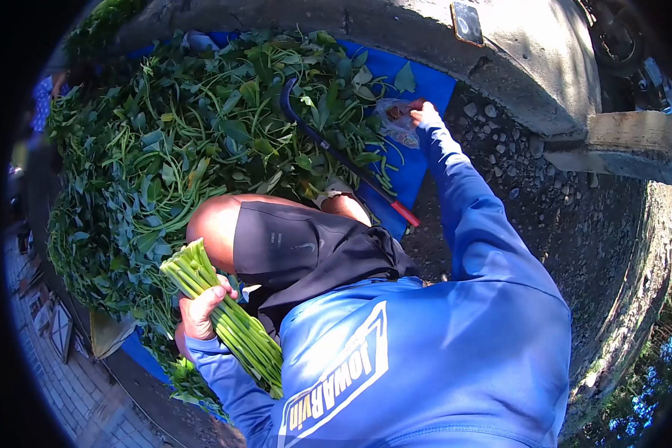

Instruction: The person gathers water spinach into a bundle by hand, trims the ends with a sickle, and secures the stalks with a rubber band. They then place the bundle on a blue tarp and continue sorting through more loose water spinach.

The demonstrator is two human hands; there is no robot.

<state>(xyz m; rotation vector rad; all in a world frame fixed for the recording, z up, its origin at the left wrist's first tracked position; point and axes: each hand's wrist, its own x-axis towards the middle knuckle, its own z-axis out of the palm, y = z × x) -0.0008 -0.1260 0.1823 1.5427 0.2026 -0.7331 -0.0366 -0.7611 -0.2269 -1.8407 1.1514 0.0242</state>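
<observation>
My left hand [199,312] is closed around a thick bundle of green leafy-vegetable stems [239,328]. The cut ends point up and away, while the lower part rests against my forearm and shirt. Stretched out to the far right, my right hand [424,114] has its fingers closed at the edge of a clear plastic bag [394,119] with small contents that I cannot make out. A long dark sickle [332,151] with a hooked end and red handle tip lies between that bag and my leg, on the pile of leafy greens [179,149].
Beneath the greens a blue tarp [440,86] shows at the right. Gravelly ground [515,149] and a concrete ledge [530,82] lie beyond it, with a dark flat object [467,23] on the ledge. At the far left edge, patterned blue cloth [42,103] shows near the pile.
</observation>
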